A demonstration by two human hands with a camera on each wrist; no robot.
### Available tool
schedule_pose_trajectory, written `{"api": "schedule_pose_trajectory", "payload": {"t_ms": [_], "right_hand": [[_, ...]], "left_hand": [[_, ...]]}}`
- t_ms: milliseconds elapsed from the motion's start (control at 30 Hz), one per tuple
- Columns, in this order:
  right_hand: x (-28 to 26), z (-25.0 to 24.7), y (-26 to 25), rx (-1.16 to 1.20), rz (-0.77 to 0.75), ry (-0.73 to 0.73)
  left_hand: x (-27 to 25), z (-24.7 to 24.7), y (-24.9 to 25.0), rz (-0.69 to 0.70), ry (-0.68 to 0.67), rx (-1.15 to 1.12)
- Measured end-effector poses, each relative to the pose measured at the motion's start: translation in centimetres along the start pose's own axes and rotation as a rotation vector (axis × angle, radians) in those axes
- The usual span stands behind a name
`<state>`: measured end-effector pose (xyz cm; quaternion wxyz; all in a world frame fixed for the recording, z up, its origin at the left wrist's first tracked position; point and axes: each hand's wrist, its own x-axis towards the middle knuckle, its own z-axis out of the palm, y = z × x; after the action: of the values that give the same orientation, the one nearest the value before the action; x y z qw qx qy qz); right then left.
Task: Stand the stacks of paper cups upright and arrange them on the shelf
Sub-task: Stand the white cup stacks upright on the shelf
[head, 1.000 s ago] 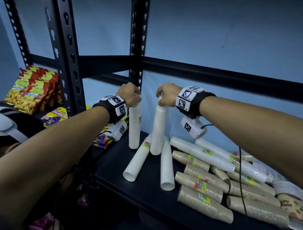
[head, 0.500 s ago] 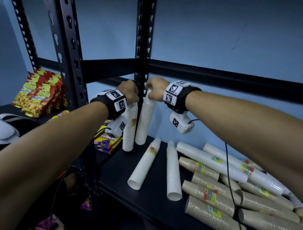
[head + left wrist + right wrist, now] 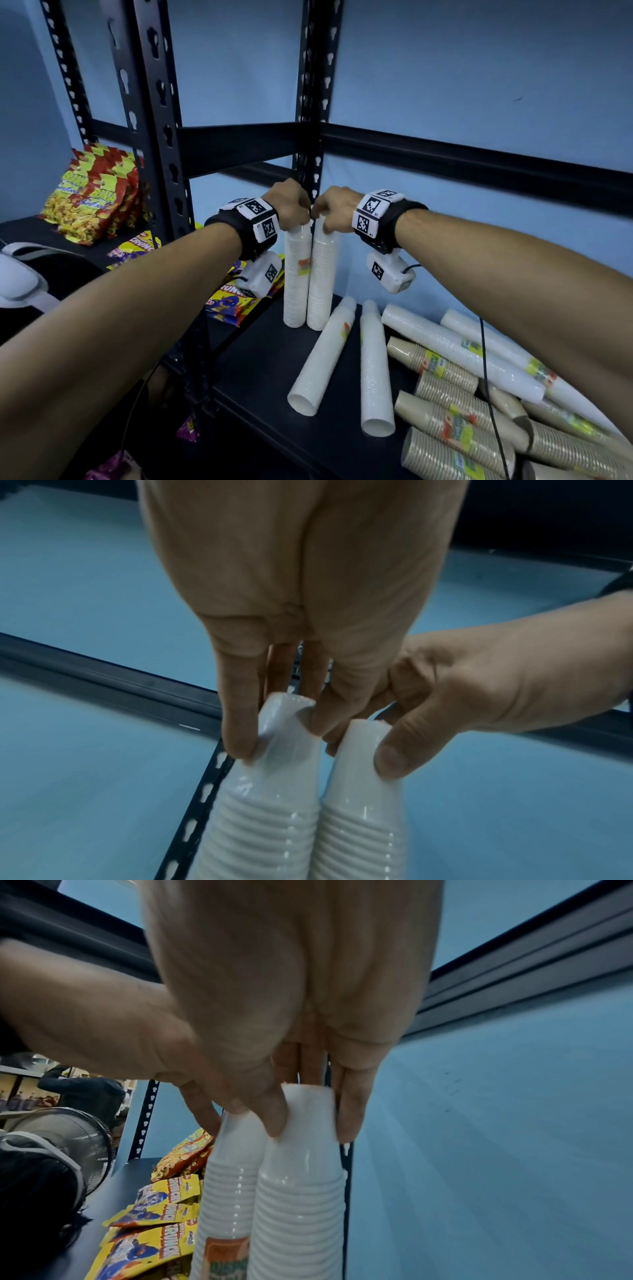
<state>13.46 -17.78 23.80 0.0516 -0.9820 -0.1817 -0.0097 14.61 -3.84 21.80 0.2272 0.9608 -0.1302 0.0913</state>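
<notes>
Two white cup stacks stand upright side by side at the back left corner of the black shelf [image 3: 260,363]. My left hand [image 3: 291,205] pinches the top of the left stack [image 3: 296,281], seen close in the left wrist view as the left stack [image 3: 270,804]. My right hand [image 3: 330,207] pinches the top of the right stack [image 3: 322,284], shown in the right wrist view as the right stack [image 3: 301,1191]. Two more white stacks [image 3: 325,353] lie flat in front. Longer white stacks [image 3: 455,353] and brown stacks [image 3: 455,421] lie piled at the right.
A black upright post [image 3: 313,102] rises just behind the two standing stacks, with a crossbeam [image 3: 479,164] above. Snack packets [image 3: 233,301] lie left of the stacks and red-yellow bags [image 3: 96,195] sit on the neighbouring shelf. A cable [image 3: 489,377] hangs over the brown stacks.
My right hand has carried its stack left and stood it against the left stack. Both stacks have settled upright at the back corner.
</notes>
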Motion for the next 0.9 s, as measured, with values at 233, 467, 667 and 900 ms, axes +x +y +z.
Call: {"api": "schedule_pose_trajectory", "payload": {"t_ms": [233, 467, 667, 900], "right_hand": [[0.2, 0.6, 1.5, 0.051, 0.073, 0.029], [0.1, 0.4, 1.9, 0.052, 0.059, -0.01], [-0.2, 0.2, 1.7, 0.102, 0.147, 0.064], [-0.5, -0.1, 1.0, 0.116, 0.131, -0.019]], "left_hand": [[0.3, 0.7, -0.1, 0.029, 0.002, -0.082], [0.8, 0.9, -0.1, 0.031, -0.017, -0.064], [0.9, 0.9, -0.1, -0.043, 0.007, -0.101], [0.7, 0.7, 0.0, -0.006, -0.026, -0.095]]}}
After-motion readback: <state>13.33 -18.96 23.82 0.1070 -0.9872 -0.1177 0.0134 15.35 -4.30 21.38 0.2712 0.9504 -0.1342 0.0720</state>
